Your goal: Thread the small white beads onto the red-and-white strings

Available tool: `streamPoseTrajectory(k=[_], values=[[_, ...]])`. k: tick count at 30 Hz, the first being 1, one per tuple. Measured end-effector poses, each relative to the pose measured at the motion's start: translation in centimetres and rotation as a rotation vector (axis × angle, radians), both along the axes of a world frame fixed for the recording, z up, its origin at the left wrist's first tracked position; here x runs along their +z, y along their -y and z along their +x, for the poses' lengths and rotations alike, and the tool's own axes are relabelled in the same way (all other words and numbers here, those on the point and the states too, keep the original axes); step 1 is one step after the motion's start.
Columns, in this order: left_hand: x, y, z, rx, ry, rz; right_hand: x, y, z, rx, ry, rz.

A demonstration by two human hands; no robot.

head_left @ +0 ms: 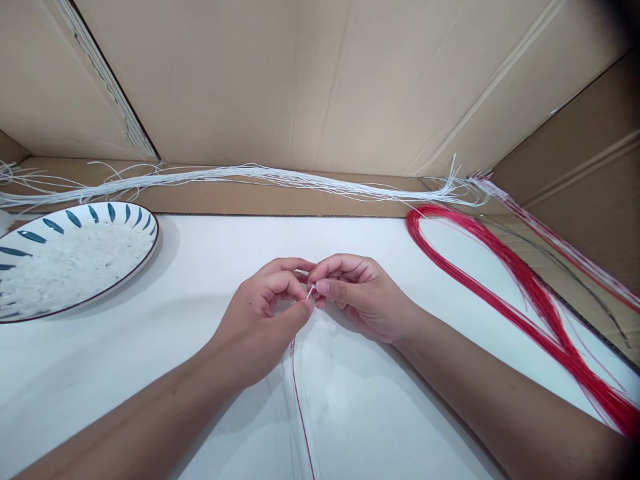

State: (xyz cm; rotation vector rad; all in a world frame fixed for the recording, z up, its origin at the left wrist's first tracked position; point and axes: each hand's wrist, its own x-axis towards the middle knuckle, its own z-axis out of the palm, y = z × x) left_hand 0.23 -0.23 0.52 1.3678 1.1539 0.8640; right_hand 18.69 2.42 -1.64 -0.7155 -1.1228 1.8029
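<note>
We see left hand (265,317) and right hand (367,297) together above middle of worktop (225,240), both pinching small white piece (311,292). Red wire (301,415) hangs below, toward near edge. Red bundle (487,303) lies along right edge.

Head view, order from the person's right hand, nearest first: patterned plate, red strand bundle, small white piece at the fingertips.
1. small white piece: at the right hand's fingertips, between the two hands
2. red strand bundle: on the right, its looped end nearest the hand
3. patterned plate: far left, beyond the left hand
</note>
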Motion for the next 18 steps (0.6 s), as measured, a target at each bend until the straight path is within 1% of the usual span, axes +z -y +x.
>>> streamPoseTrajectory(k=[9,12,15,18], values=[[-0.48,0.00,-0.06,-0.007,-0.026,0.029,-0.43,0.08,0.13,0.039,0.088,0.089],[-0.41,0.00,0.06,0.003,0.001,0.031,-0.39,0.02,0.10,0.048,0.082,0.071],[-0.24,0.04,0.11,-0.008,0.023,0.020,-0.03,0.06,0.08,0.048,0.136,0.043],[-0.12,0.03,0.17,0.010,0.031,0.018,0.25,0.20,0.11,0.084,0.170,0.048]])
